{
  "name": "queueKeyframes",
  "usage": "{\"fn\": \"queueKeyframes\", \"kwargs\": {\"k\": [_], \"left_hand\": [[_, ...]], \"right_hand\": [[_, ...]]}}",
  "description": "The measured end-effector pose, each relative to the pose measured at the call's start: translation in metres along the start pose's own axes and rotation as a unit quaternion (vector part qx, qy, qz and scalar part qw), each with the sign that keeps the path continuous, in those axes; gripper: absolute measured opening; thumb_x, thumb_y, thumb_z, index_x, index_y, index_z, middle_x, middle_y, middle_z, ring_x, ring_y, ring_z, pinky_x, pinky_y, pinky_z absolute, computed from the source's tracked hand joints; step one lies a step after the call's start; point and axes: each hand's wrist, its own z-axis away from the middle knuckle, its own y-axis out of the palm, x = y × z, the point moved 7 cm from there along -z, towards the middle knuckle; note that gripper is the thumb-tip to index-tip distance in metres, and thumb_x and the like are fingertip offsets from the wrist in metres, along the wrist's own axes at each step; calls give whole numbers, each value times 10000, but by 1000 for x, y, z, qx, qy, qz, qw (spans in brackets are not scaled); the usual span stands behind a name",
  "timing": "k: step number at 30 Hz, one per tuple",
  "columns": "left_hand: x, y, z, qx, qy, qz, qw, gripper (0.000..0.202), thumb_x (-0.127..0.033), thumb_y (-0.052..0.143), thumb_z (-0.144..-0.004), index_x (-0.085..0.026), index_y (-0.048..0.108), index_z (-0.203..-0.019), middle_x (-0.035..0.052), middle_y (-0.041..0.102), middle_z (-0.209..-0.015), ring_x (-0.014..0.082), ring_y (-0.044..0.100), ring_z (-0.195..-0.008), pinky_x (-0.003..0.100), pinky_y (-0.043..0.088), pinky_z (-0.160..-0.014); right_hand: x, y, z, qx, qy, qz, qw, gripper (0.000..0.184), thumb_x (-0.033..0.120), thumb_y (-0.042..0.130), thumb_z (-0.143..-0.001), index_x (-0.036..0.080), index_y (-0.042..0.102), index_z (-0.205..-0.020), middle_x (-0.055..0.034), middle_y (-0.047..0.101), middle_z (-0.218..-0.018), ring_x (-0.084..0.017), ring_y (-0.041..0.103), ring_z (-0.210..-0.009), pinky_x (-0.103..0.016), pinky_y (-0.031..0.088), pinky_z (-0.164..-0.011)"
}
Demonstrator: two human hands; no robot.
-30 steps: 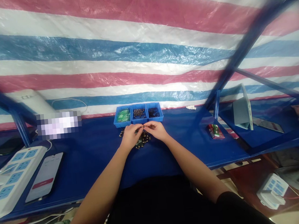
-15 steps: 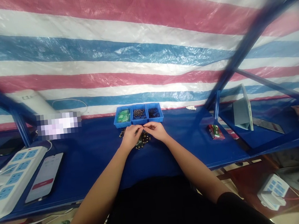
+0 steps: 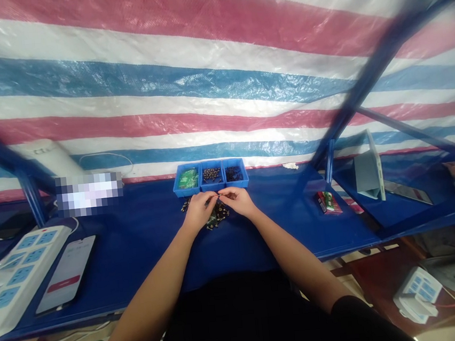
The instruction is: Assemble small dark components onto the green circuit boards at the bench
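My left hand (image 3: 199, 209) and my right hand (image 3: 238, 200) meet fingertip to fingertip over the blue table. Both are pinched closed, and whatever lies between the fingertips is too small to make out. Beneath them is a loose pile of small dark and brass-coloured parts (image 3: 215, 219), partly covered by the hands. Just beyond stand three blue bins side by side: the left bin (image 3: 182, 192) has green pieces in clear plastic, the middle bin (image 3: 213, 186) small brassy-brown parts, the right bin (image 3: 237, 183) small black parts.
On the left lie a phone (image 3: 66, 274) and a white power strip (image 3: 26, 270). To the right are a small red-and-green box (image 3: 329, 202), a propped tablet (image 3: 369, 170) and a blue frame post (image 3: 330, 161). A crumpled white scrap (image 3: 290, 166) lies near the striped sheet (image 3: 219, 88).
Both hands stay together over the pile with barely any finger movement. The whole view has shifted very slightly.
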Motion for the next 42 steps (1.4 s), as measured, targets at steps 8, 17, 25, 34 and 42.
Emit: {"fn": "queueKeyframes", "kwargs": {"k": [8,17,25,34,42], "left_hand": [[-3,0,0,22,-1,2,1000,272,-399,402,-965,-240,623,-966,32,699,-900,192,631,-819,338,423,-790],[-5,-2,0,15,-3,11,1000,229,-377,440,-951,-237,619,-977,30,705,-900,192,643,-835,348,421,-815],[-5,-2,0,9,-1,8,1000,239,-391,441,-949,-247,631,-964,25,707,-891,193,638,-820,356,424,-805],[-4,-1,-1,27,-8,16,999,272,-388,400,-967,-228,619,-937,31,694,-871,192,622,-804,353,417,-788],[-4,-1,0,24,-10,15,1000,293,-391,401,-964,-227,637,-910,35,692,-850,196,622,-808,350,428,-786]], "right_hand": [[-1,0,0,-1,-11,1,1000,338,429,710,-737,185,717,-972,-67,726,-910,-176,675,-771,-322,550,-759],[1,0,0,-5,-4,2,1000,326,430,717,-725,185,718,-940,-69,732,-918,-186,681,-792,-330,550,-771],[6,1,2,0,-6,6,1000,316,430,710,-733,192,719,-940,-67,734,-901,-193,681,-785,-338,552,-763],[1,2,1,5,-5,-2,1000,325,424,713,-733,186,717,-953,-69,732,-901,-192,682,-782,-344,557,-768],[1,3,2,3,-2,9,1000,318,434,710,-729,185,720,-926,-69,733,-885,-193,681,-767,-345,559,-758]]}}
